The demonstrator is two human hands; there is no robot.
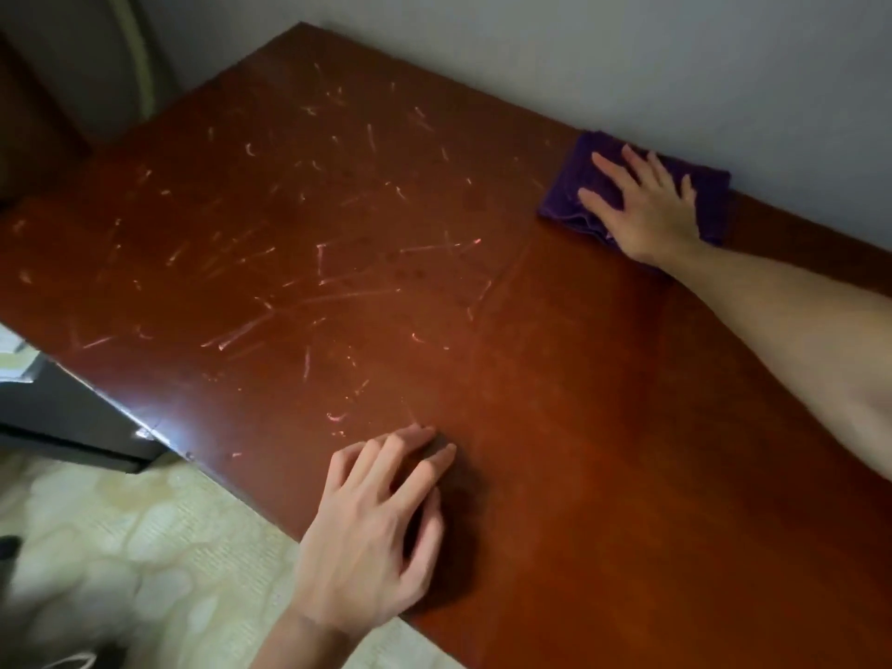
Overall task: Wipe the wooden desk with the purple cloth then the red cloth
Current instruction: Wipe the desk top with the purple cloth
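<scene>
**Purple cloth at the back edge, first wipe under way**

Your right hand (644,205) lies flat with the fingers spread on the folded purple cloth (709,195), pressing it down onto the reddish-brown wooden surface (555,379). The cloth sits at about two o'clock in the view, right against the back edge where the surface meets the grey wall (627,65). Your left hand (376,528) is at about six o'clock, near the front edge, fingers loosely splayed with their tips resting on the bare wood; it holds nothing and looks to be there for support.

The cloth is soft and limp, bunched into several layers at its near-left corner. It weighs next to nothing and will not grip the wood by itself, so a flat palm over its middle is the right hold: press down and push, and the folds should travel with you. If you press on one edge only, expect the loose layers to roll or trail behind.

Pale scuffs and scratch marks (299,282) cover the left half of the surface, from nine to twelve o'clock; whether they will wipe off cannot be judged from here. That whole area probably needs covering, so this looks like an early stage. No red cloth is in view.
</scene>
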